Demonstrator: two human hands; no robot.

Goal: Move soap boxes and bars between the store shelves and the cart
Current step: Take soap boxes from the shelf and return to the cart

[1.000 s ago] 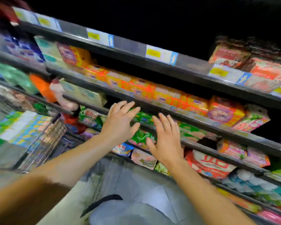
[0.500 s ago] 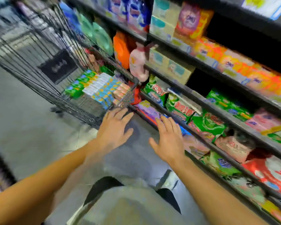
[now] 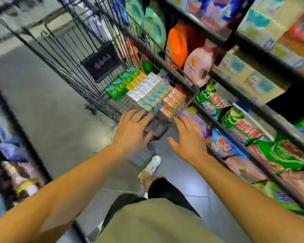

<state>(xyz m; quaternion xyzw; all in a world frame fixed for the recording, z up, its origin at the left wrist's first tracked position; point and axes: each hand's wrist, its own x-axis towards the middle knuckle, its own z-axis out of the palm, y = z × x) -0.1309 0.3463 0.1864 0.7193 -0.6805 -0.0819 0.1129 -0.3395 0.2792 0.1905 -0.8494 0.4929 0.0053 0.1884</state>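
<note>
A wire shopping cart (image 3: 72, 55) stands in the aisle ahead of me, against the shelves. Inside it lie rows of soap boxes: green ones (image 3: 123, 83), white ones (image 3: 144, 87), blue-and-orange ones (image 3: 154, 97) and pink ones (image 3: 174, 100). My left hand (image 3: 132, 130) is at the cart's near end, fingers straight, tips by the blue-and-orange boxes. Beside it my right hand (image 3: 188, 137) reaches with spread fingers toward the pink boxes. Both hands hold nothing.
Store shelves (image 3: 253, 102) run along the right, packed with green detergent bags (image 3: 239, 125), an orange bottle (image 3: 176, 44), a pink bottle (image 3: 198, 65) and cartons. Grey floor (image 3: 42, 111) lies to the left. My leg and white shoe (image 3: 150, 166) are below the hands.
My view swung left from the shelves to the cart. Both empty hands moved forward and now reach the cart's near end by the soap boxes.
</note>
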